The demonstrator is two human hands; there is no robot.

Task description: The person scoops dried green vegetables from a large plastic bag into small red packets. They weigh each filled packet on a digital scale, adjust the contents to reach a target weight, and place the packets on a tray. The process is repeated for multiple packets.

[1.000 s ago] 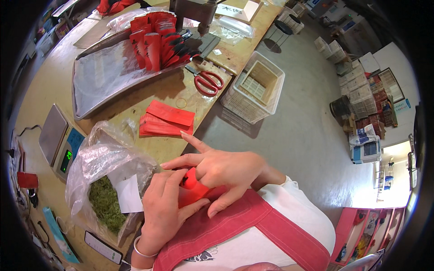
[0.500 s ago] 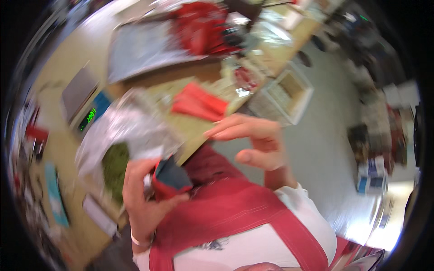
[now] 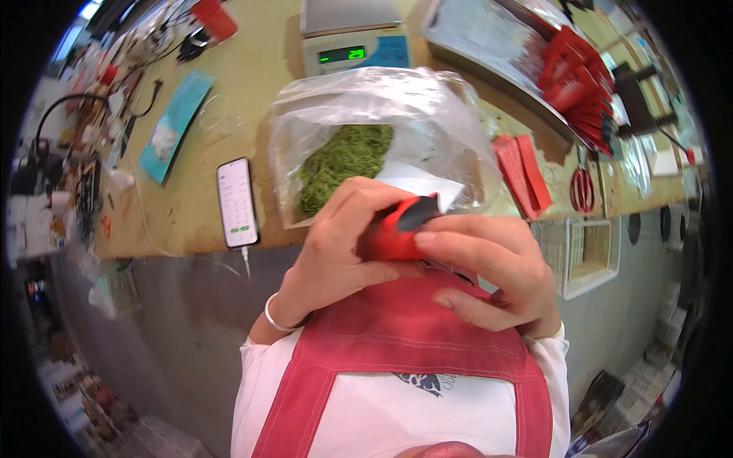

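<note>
So the right hand [image 3: 496,263] has come back in: half a second ago it's well apart from the red pouch [image 3: 388,240], now its fingers are on it. The view has swung too, so the plastic bag [image 3: 443,95] sits straight past the hands.

Clock center = the pouch. It's up between both hands, just above the red apron [image 3: 412,336], with its dark end [image 3: 418,214] tipped toward 1 o'clock. The left hand [image 3: 328,244] has it from 9 o'clock, closed around the side, fingers over the far face and thumb along the near edge. The right comes from 4 o'clock, only half curled: fingertips touch the pouch by the dark end, thumb hangs clear of it. Can't tell how hard either one is pressing.

Right behind, around 11 to 12, is the bag, with shredded green stuff [image 3: 343,160] and a white sheet [image 3: 412,182] in its mouth. Phone [image 3: 238,202] is on the table [image 3: 259,76] just past 9. Flat red pouches [image 3: 523,175] lie at 2, red-handled scissors [image 3: 582,189] a bit beyond. Farther out, the scale [image 3: 357,55] is near 11:30 and a metal tray [image 3: 466,34] is at 1.
</note>
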